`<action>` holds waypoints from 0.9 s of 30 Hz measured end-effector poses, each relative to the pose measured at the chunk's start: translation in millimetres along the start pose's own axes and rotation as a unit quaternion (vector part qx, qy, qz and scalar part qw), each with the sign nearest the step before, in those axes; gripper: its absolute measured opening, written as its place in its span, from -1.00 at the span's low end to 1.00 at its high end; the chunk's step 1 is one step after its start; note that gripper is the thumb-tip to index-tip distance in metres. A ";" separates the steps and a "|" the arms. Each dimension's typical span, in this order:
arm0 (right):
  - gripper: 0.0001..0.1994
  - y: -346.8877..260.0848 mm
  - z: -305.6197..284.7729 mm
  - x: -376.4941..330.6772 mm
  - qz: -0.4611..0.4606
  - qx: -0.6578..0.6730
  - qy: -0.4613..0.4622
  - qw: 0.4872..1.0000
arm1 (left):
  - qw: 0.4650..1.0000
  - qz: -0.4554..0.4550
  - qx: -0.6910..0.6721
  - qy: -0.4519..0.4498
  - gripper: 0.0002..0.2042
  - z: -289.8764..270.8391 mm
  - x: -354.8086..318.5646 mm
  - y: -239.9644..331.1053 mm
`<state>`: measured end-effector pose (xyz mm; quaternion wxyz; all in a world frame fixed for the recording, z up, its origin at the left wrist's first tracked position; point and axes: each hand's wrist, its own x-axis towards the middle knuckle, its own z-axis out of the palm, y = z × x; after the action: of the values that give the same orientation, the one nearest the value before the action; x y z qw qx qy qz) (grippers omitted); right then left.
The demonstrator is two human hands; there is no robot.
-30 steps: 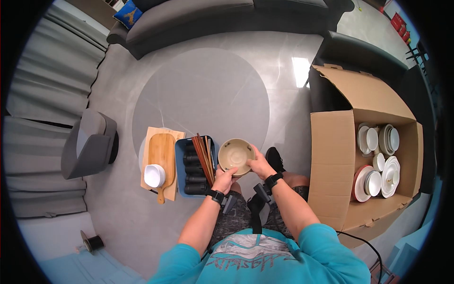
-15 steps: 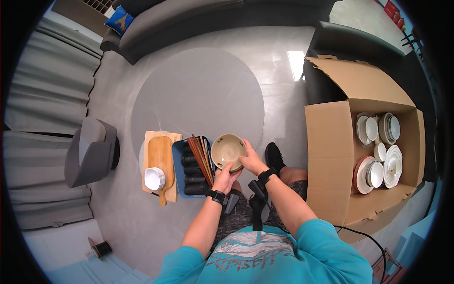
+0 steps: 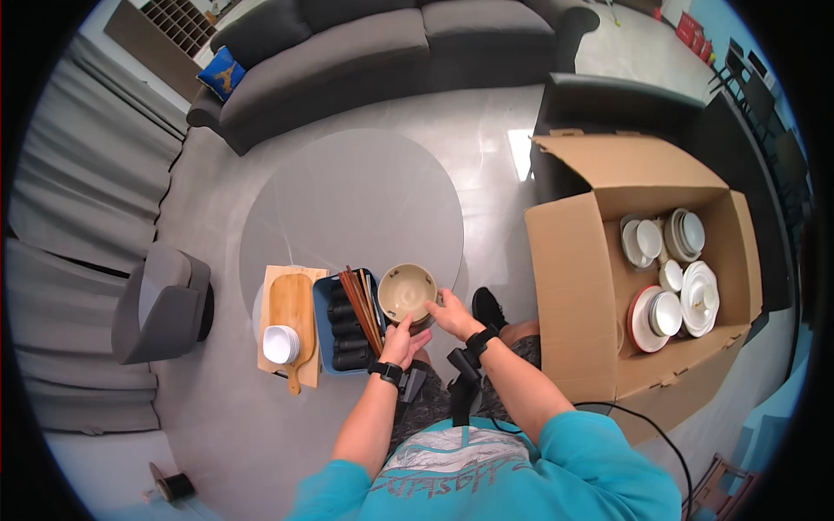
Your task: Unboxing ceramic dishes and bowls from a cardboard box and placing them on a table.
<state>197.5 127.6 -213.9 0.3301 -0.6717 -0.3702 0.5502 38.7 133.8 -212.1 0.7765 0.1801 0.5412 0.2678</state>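
Observation:
Both hands hold a beige bowl point(image 3: 407, 292) with small dark marks inside its rim, over the near edge of the round rug. Another rim shows under it, so it seems to be a stack. My left hand point(image 3: 401, 345) grips the near side, thumb on the rim and fingers beneath. My right hand point(image 3: 453, 316) closes on the right side, its thumb at the rim. Just left of the bowl is a blue bin point(image 3: 321, 300) with black rounded items point(image 3: 347, 323) and a bundle of chopsticks point(image 3: 361, 304).
Left of the bin, a stack of white bowls point(image 3: 280, 345) sits on a wooden cutting board point(image 3: 292, 298). At right stands an open cardboard box point(image 3: 569, 295) holding plates point(image 3: 645, 334), bowls and a lidded white dish point(image 3: 700, 300). A grey armchair point(image 3: 161, 304) and sofa point(image 3: 339, 74) stand around.
The view has tilted up and shifted, showing more of the sofa. Both hands still hold the bowl beside the bin; my right hand's fingers have moved slightly along its rim.

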 end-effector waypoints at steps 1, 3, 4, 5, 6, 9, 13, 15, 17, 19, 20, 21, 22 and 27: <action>-0.38 -3.4 -2.0 -4.2 -0.014 0.026 0.006 1.000 | 1.000 -0.012 0.004 0.008 -0.47 3.5 -4.4 0.1; -0.44 -14.2 -4.5 -14.9 -0.043 -0.005 0.071 0.997 | 0.999 -0.023 0.012 0.032 -0.42 8.8 -14.1 -1.6; -0.47 -19.9 -7.8 -19.7 -0.059 -0.019 0.103 0.993 | 0.998 -0.014 0.037 0.041 -0.43 9.9 -21.1 -2.5; -0.52 -23.1 -14.6 -22.9 -0.088 -0.016 0.090 0.992 | 0.997 -0.006 0.059 0.049 -0.43 11.2 -32.3 -2.1; -0.57 -25.7 -27.3 -28.5 -0.117 -0.010 0.080 0.990 | 0.995 0.003 0.086 0.057 -0.44 12.9 -45.1 -0.3; -0.72 -48.9 -75.4 -63.0 -0.088 0.120 0.048 0.988 | 0.991 0.067 0.119 0.014 -0.57 -21.6 -64.9 -4.2; -0.82 -65.8 -154.1 -126.0 -0.118 0.217 0.098 0.964 | 0.991 0.114 0.055 0.044 -0.87 -77.5 -95.3 -12.3; -0.78 -69.4 -190.4 -158.9 -0.140 0.247 0.141 0.948 | 0.989 0.119 0.035 0.085 -0.86 -108.6 -108.1 -24.5; -0.75 -55.8 -227.5 -182.1 -0.162 0.271 0.212 0.925 | 0.988 0.112 0.018 0.105 -0.83 -126.2 -119.1 -32.4; -0.73 -29.9 -263.5 -199.1 -0.180 0.306 0.276 0.893 | 0.988 0.101 -0.016 0.117 -0.82 -135.3 -126.2 -34.6; -0.72 -17.1 -278.0 -207.5 -0.185 0.329 0.304 0.875 | 0.988 0.094 -0.043 0.116 -0.82 -138.6 -128.0 -34.8; -0.69 -9.9 -286.7 -218.7 -0.182 0.361 0.321 0.856 | 0.987 0.086 -0.072 0.116 -0.81 -140.3 -128.6 -34.2; -0.67 -0.6 -297.3 -225.0 -0.178 0.388 0.337 0.839 | 0.987 0.097 -0.056 0.112 -0.84 -141.1 -125.1 -29.9; -0.66 42.4 -325.9 -245.5 -0.144 0.468 0.418 0.765 | 0.975 0.175 0.056 0.124 -0.86 -94.8 -139.5 -14.1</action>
<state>494.2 -117.0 -71.0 0.8006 -0.5364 0.0156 0.2664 -84.8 36.5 -149.5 0.6329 0.2812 0.6075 0.3891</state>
